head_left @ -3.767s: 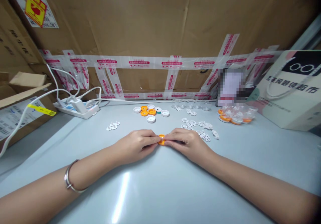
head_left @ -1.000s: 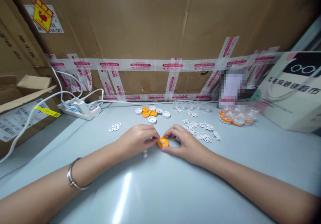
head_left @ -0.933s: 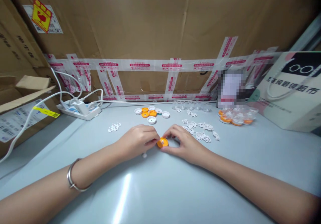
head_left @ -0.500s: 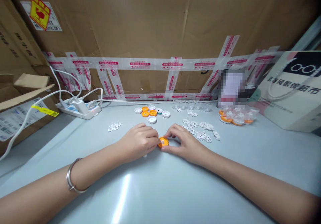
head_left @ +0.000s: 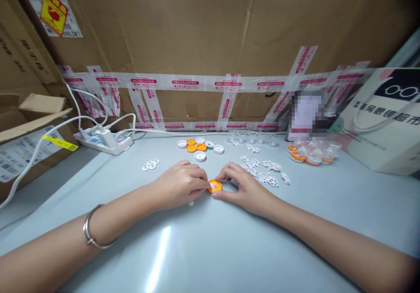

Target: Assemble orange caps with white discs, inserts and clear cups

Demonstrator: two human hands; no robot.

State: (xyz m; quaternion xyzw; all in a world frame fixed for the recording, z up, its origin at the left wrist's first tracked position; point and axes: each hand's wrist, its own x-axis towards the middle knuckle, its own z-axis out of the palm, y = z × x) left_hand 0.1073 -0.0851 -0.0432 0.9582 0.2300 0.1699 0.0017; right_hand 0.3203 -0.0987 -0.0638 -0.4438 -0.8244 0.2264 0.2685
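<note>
A round, shallow orange plastic cup (head_left: 215, 190) lies on the table between my hands. My right hand (head_left: 241, 186) grips its rim, with the thumb at the near side and the fingers at the far side. At the cup's left side, my left hand (head_left: 187, 181) is closed, its fingertips pinching a small white plastic piece (head_left: 213, 185) over the cup's inside. The fingers partly cover that piece, so its full shape is hidden. Another small white part (head_left: 190, 204) shows just under my left hand.
White and orange cups (head_left: 200, 156) stand in a group behind my hands. White pegged discs (head_left: 152, 165) lie at left, and white lattice pieces (head_left: 269, 178) at right. Clear domes (head_left: 272, 141) and orange-white assemblies (head_left: 311, 156) sit farther back. A power strip (head_left: 105, 141), cartons and a paper bag (head_left: 374, 131) border the table.
The view has shifted slightly. My left fingertips have moved a little at the cup, and more of the white piece shows inside it. My right hand keeps its hold.
</note>
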